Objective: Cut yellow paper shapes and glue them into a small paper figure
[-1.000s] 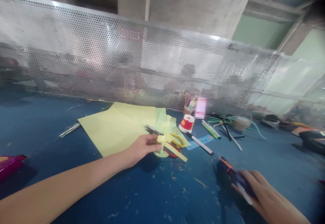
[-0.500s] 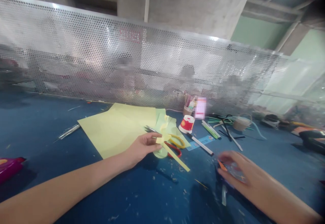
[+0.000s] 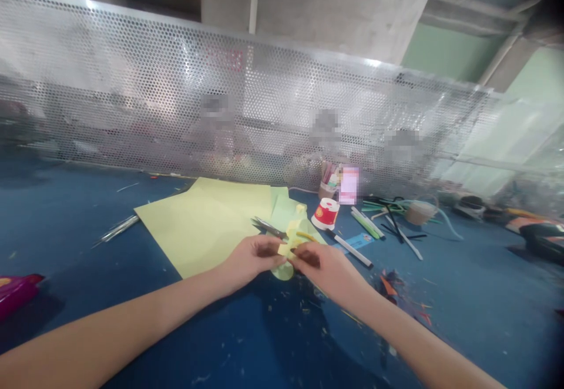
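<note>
Near the middle of the blue table, my left hand [image 3: 253, 258] pinches a small pale yellow paper piece [image 3: 282, 249]. My right hand [image 3: 324, 262] meets it from the right, its fingertips closed on the same paper piece. Just beyond them lie scissors [image 3: 269, 227] with open dark blades; their handles are partly hidden by my right hand and paper. Under and behind the hands are large yellow paper sheets [image 3: 211, 218] and a light green rounded paper piece [image 3: 282, 271].
Behind the hands stands a red and white paper cup [image 3: 326, 214], near a marker [image 3: 350, 249], green pens [image 3: 368, 224] and pipe cleaners [image 3: 394, 213]. Scraps [image 3: 390, 286] lie at right, a magenta object [image 3: 17, 292] at far left. A perforated metal screen [image 3: 154, 95] borders the table.
My right hand has moved left from the scraps at the right and now grips the paper beside my left hand. The hanging yellow strip is now largely hidden behind it.
</note>
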A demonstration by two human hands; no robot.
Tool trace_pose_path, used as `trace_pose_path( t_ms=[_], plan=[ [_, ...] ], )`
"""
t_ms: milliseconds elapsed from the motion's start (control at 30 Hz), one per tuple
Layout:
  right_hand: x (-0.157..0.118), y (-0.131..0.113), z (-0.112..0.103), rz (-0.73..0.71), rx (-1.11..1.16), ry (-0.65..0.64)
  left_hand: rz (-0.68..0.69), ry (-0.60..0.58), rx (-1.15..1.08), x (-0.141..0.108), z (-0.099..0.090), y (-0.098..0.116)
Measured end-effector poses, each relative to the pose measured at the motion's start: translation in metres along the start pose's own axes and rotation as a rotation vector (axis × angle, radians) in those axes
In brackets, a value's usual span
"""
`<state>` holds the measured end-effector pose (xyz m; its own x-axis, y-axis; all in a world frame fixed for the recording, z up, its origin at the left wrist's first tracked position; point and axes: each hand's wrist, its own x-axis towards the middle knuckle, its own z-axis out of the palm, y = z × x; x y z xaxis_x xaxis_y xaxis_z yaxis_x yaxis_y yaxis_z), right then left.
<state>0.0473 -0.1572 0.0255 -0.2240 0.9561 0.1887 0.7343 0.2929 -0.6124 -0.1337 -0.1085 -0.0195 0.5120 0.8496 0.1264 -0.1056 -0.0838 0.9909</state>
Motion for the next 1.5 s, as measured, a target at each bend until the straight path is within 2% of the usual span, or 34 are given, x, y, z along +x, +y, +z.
trace_pose_path(
  t_ms=[100, 333, 467, 600, 733, 800, 867, 1000, 1200, 1333, 1500],
  plan=[
    [0.000, 0.002, 0.000, 0.003, 0.005, -0.006, 0.028, 0.048, 0.069, 0.001, -0.002, -0.003],
    [-0.011, -0.001, 0.002, -0.076, -0.108, -0.021, 0.149, 0.034, 0.253, 0.003, -0.002, -0.003],
    [-0.019, -0.002, 0.000, -0.037, -0.126, -0.050, 0.129, 0.049, 0.331, 0.000, -0.001, 0.000],
    [-0.021, 0.008, -0.019, 0.020, -0.255, -0.068, 0.101, 0.052, 0.317, -0.001, -0.002, -0.001],
    [-0.014, 0.037, -0.052, 0.152, -0.445, 0.104, 0.054, 0.100, 0.300, 0.001, -0.005, -0.005],
    [-0.008, 0.053, -0.064, 0.198, -0.423, 0.092, 0.045, 0.121, 0.261, 0.003, -0.006, -0.007],
    [-0.002, 0.062, -0.068, 0.176, -0.338, 0.033, 0.043, 0.129, 0.234, 0.005, -0.007, -0.009],
    [0.012, 0.059, -0.050, 0.094, -0.268, -0.051, 0.038, 0.161, 0.237, 0.008, -0.009, -0.010],
    [0.036, 0.045, -0.016, 0.029, -0.355, -0.102, 0.015, 0.180, 0.113, 0.008, -0.010, -0.004],
    [0.039, 0.041, -0.014, -0.025, -0.385, -0.166, 0.000, 0.194, 0.051, 0.008, -0.009, 0.001],
    [0.031, 0.034, -0.016, -0.009, -0.428, -0.200, -0.002, 0.202, 0.007, 0.008, -0.011, 0.009]
  ],
)
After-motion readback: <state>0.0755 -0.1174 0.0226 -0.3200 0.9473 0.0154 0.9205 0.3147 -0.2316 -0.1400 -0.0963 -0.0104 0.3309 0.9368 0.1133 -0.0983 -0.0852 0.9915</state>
